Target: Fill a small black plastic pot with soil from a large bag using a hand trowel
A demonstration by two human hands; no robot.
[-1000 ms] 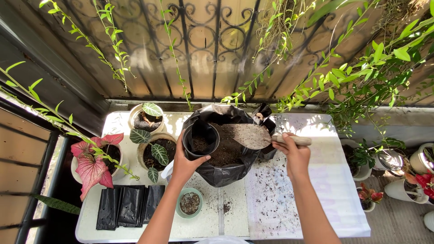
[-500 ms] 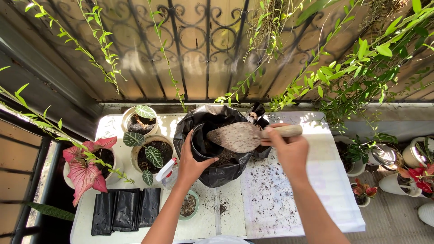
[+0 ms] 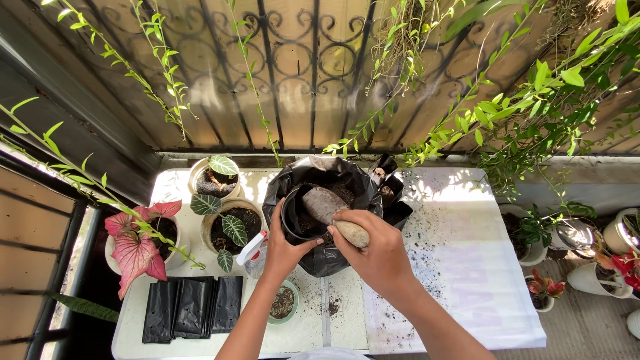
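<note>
Left hand [image 3: 283, 247] gripping a black pot [image 3: 300, 217] over the soil bag [image 3: 333, 263], right hand [image 3: 377, 250] tipping a trowel [image 3: 330, 207]; best poured slowly, low inside the rim.

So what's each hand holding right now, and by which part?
The left hand grips the black pot by its near rim and side. The right hand holds the trowel by its wooden handle, blade in the pot.

to the right of the black soil bag [image 3: 333, 260] i see open bench [image 3: 467, 267], only scattered soil on it. to the left, potted plants [image 3: 230, 227], a spray bottle [image 3: 253, 253] and flat black bags [image 3: 193, 303] crowd the way. hanging vines [image 3: 520, 127] overhang the far right edge.
</note>
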